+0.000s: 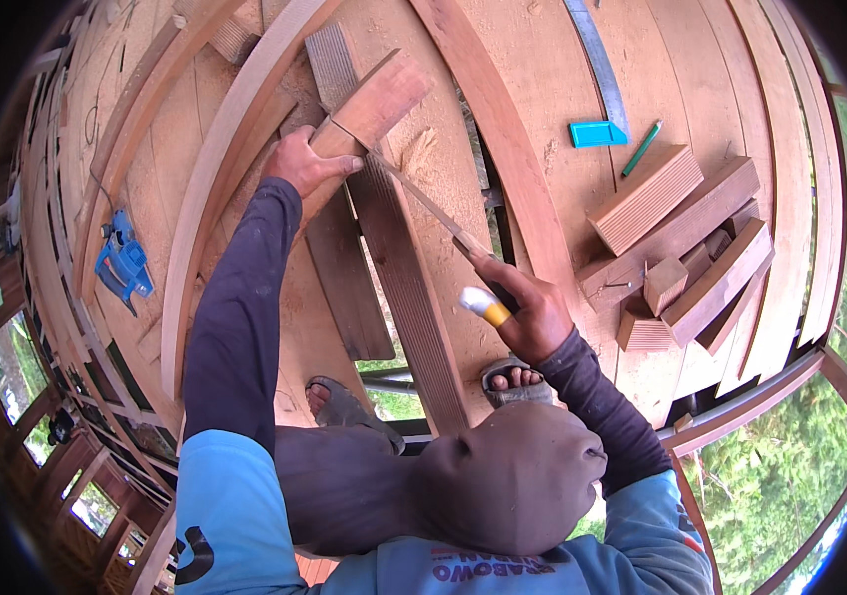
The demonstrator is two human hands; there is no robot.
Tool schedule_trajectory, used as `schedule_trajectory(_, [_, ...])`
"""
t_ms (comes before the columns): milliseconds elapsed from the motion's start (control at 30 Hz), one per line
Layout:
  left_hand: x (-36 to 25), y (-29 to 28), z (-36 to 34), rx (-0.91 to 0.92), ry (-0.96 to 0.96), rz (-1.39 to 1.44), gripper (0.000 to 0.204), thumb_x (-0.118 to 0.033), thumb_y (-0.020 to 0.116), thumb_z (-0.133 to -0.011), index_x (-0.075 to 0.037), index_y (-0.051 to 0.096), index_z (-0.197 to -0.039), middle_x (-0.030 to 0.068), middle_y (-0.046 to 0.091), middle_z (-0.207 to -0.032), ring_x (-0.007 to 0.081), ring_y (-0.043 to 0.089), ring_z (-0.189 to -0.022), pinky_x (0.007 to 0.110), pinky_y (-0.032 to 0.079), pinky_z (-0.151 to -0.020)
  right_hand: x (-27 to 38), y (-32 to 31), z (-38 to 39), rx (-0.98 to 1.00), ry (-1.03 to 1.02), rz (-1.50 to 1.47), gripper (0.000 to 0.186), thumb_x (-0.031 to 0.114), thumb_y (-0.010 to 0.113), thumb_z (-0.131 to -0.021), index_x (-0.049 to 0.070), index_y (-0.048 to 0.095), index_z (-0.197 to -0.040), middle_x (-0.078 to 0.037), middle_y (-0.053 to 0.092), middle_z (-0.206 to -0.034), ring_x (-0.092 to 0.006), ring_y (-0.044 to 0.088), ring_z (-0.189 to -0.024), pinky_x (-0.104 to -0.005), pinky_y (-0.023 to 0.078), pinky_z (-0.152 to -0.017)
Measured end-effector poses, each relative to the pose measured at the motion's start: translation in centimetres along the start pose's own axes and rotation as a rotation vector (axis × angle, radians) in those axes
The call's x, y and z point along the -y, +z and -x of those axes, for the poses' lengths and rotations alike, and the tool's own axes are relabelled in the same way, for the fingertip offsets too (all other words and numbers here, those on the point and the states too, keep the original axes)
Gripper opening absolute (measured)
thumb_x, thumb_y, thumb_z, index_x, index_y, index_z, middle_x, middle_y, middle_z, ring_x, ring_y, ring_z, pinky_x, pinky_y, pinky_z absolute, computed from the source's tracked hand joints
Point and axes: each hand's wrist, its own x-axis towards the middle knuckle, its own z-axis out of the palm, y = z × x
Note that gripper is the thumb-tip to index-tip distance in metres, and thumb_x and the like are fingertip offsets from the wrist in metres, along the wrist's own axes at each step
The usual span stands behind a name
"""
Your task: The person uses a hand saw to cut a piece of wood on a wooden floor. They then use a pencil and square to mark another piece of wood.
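Note:
My right hand (539, 309) is closed round the handle of a handsaw. A white-and-yellow piece sticks out by its fingers; whether it belongs to the handle I cannot tell. The narrow saw blade (425, 202) slants up and left to a short wooden board (392, 91), its tip end at a dark line across the wood. That board rests aslant over a grooved beam (401, 263). My left hand (310, 165) grips the board beside the line, thumb on top close to the blade.
Curved wooden pieces (230, 129) lie left, another curved plank (503, 109) right of the beam. A blue power tool (124, 260) is at far left. On the right are a try square (597, 133), green pencil (642, 149) and stacked offcuts (686, 248). Gaps open between floorboards near my feet.

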Motion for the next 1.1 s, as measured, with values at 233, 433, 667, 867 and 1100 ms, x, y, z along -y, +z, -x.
schedule_trajectory(233, [-0.9,0.8,-0.2,0.016,-0.010,0.027,0.117,-0.068,0.092,-0.056,0.014,0.059,-0.133,0.0351,0.065,-0.128,0.0413,0.065,-0.124,0.045,0.050,-0.107,-0.9,0.1,2.0,-0.024,0.089,-0.039,0.045,0.015,0.082,-0.089,0.009,0.069,-0.132,-0.017,0.076,-0.109,-0.0331,0.076,-0.099,-0.0398,0.061,-0.083])
schedule_trajectory(433, [1.3,1.0,0.3,0.068,-0.022,0.136,0.113,-0.069,0.092,-0.055,0.013,0.064,-0.127,0.0323,0.070,-0.121,0.0404,0.068,-0.118,0.043,0.052,-0.104,-0.7,-1.8,6.7,0.009,0.098,0.007,0.043,0.015,0.081,-0.089,0.009,0.070,-0.130,-0.018,0.076,-0.113,-0.0335,0.076,-0.099,-0.0397,0.061,-0.083])
schedule_trajectory(667, [-0.3,1.1,-0.3,0.049,0.038,0.106,0.106,-0.068,0.093,-0.054,0.012,0.067,-0.119,0.0310,0.072,-0.115,0.0398,0.071,-0.111,0.043,0.053,-0.100,-2.3,3.2,-5.1,-0.008,-0.007,-0.073,0.047,0.012,0.079,-0.090,0.008,0.065,-0.136,-0.019,0.074,-0.119,-0.0348,0.074,-0.105,-0.0401,0.061,-0.087])
schedule_trajectory(867, [1.0,0.6,-1.0,0.062,0.027,0.169,0.103,-0.069,0.094,-0.053,0.009,0.069,-0.116,0.0298,0.073,-0.110,0.0392,0.072,-0.106,0.044,0.055,-0.097,-1.6,-1.6,3.1,0.071,0.157,-0.080,0.044,0.010,0.080,-0.091,-0.001,0.066,-0.132,-0.020,0.072,-0.128,-0.0275,0.070,-0.121,-0.0355,0.054,-0.105])
schedule_trajectory(1100, [3.1,2.5,0.4,0.002,0.003,0.165,0.102,-0.062,0.094,-0.058,0.008,0.064,-0.125,0.0280,0.072,-0.116,0.0388,0.071,-0.111,0.043,0.055,-0.099,-1.9,2.2,4.2,-0.072,0.111,-0.434,0.049,0.003,0.080,-0.090,-0.003,0.062,-0.136,-0.016,0.073,-0.127,-0.0233,0.069,-0.118,-0.0360,0.051,-0.106])
